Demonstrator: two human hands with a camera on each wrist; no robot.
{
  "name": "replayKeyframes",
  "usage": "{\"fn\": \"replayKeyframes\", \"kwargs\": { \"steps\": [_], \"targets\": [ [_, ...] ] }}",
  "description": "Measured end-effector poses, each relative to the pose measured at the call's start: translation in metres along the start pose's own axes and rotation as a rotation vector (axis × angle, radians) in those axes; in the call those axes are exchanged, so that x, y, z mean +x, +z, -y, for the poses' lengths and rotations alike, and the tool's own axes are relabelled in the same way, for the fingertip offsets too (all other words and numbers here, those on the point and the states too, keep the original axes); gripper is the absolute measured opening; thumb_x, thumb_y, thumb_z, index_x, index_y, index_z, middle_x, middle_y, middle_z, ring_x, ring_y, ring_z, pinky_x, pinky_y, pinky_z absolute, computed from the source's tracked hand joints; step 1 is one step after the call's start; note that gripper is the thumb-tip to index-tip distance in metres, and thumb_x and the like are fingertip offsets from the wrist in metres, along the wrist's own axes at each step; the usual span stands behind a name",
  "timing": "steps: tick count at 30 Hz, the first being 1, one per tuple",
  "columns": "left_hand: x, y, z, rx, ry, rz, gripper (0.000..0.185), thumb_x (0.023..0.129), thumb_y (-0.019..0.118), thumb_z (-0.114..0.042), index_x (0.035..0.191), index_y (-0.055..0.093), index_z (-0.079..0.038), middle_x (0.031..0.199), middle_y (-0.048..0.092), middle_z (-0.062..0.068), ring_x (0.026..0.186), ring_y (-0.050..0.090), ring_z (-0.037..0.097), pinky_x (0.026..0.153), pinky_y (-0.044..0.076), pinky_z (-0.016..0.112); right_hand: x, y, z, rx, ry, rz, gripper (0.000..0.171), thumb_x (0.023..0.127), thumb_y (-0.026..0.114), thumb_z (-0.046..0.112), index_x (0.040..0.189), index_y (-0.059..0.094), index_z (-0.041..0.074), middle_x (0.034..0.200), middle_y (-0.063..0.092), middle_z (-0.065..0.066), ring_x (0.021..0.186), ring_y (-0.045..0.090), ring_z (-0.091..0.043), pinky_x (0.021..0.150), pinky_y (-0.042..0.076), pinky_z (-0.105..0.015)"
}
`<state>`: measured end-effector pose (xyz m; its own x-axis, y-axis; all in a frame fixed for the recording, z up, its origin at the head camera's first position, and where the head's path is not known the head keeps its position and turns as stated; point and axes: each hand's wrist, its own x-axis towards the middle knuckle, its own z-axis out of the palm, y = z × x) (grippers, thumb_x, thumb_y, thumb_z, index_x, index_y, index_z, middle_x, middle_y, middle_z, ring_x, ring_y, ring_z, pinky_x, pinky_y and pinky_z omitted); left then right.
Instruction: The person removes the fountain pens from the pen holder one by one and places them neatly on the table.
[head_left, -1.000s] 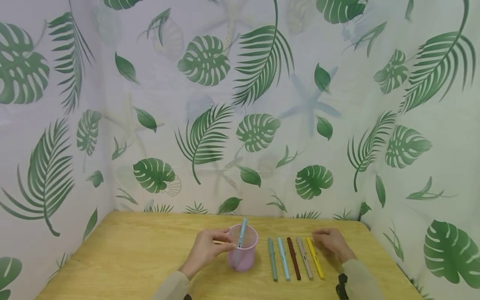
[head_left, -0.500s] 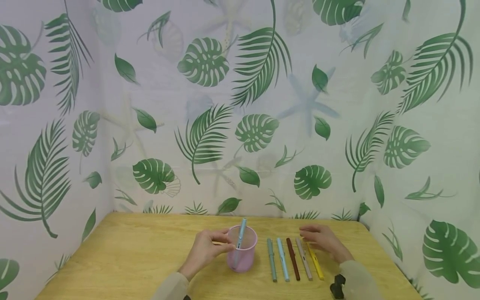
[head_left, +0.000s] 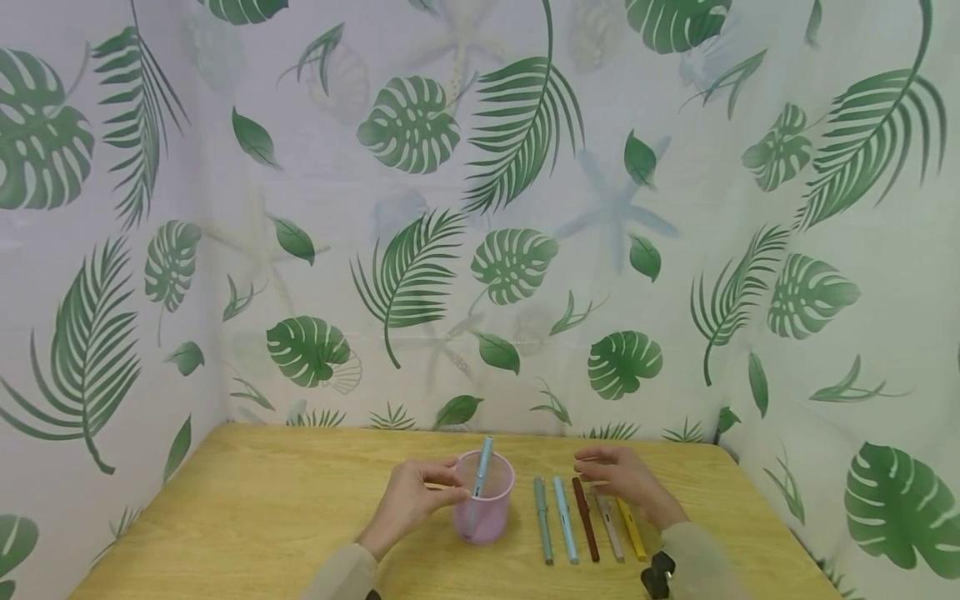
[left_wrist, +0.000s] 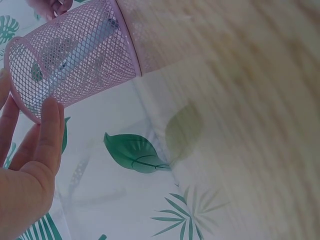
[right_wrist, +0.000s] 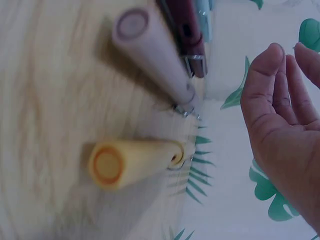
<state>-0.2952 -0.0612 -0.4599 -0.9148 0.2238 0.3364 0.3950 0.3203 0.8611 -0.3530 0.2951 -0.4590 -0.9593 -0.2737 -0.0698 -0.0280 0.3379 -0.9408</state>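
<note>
The wooden table (head_left: 262,508) spreads out under both hands, boxed in on three sides by a leaf-printed curtain (head_left: 480,208) that rises just past the fingertips. The left hand (head_left: 411,500) rests against the near left side of the pink mesh cup (head_left: 484,498), its fingers (left_wrist: 50,130) straight and lying close together along the mesh below the rim, thumb toward the rim in the head view; the fingers touch the cup rather than wrap round it. Inside the cup, just beyond those fingertips, a light blue pen (head_left: 480,483) stands tilted, its top end poking above the rim. The right hand (head_left: 622,483) hovers over the far ends of a row of five pens lying side by side on the table, well apart from the cup. Its fingers (right_wrist: 272,95) are relaxed, slightly bent and a little spread, holding nothing; the wrist view shows the open palm with clear space between it and the pens. Directly beneath the fingertips lies the dark red pen (head_left: 586,521), with the beige pen (head_left: 609,529) under the palm and the yellow pen (head_left: 632,533) under the heel of the hand; in the wrist view the butt ends of the beige and yellow pens sit just beside each other. Past the fingertips toward the cup lie the light blue pen of the row (head_left: 565,521) and then the green pen (head_left: 543,521), untouched.
</note>
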Motion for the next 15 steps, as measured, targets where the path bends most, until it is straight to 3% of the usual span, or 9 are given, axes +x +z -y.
{"fn": "replayKeyframes", "kwargs": {
  "steps": [9,15],
  "targets": [
    [0.0,-0.001,0.0,0.005,-0.003,0.01,0.02,0.079,0.083,-0.02,0.092,0.078,-0.006,0.12,0.068,0.019,0.118,0.063,0.034,0.077,0.062,0.024,-0.001,0.021,0.013,0.024,-0.039,-0.007,0.047,0.094,0.068,0.026,0.127,0.058,-0.005,0.118,0.068,-0.016,0.1,0.066,-0.021,0.087,0.06,-0.042],
    [-0.001,-0.002,0.0,-0.003,0.0,0.014,0.016,0.078,0.083,-0.019,0.091,0.079,-0.009,0.121,0.068,0.019,0.118,0.063,0.034,0.077,0.062,0.024,0.003,0.036,0.018,0.064,-0.072,0.022,0.046,0.094,0.068,0.024,0.126,0.057,-0.007,0.112,0.07,-0.012,0.093,0.066,-0.014,0.079,0.061,-0.034]
  ]
}}
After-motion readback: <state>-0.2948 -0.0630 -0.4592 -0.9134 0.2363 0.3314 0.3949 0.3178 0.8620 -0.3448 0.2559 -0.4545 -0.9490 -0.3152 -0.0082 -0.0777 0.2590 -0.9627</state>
